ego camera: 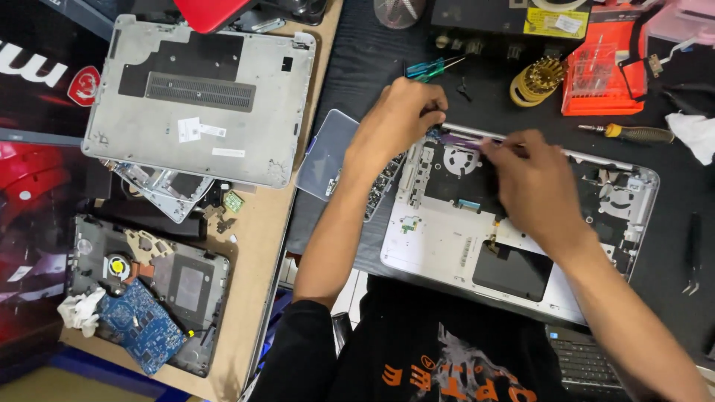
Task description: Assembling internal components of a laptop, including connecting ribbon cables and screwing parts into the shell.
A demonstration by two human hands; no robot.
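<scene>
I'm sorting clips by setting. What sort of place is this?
Likely an electronics repair bench: an opened laptop chassis under both hands, a removed bottom cover and bare circuit board on the side table, plus a screwdriver and orange bit set.

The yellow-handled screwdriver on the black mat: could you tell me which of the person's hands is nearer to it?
Right. The right hand works over the opened laptop shell, just left of and below the yellow-handled screwdriver. The left hand is farther left, near the green screwdrivers.
</scene>
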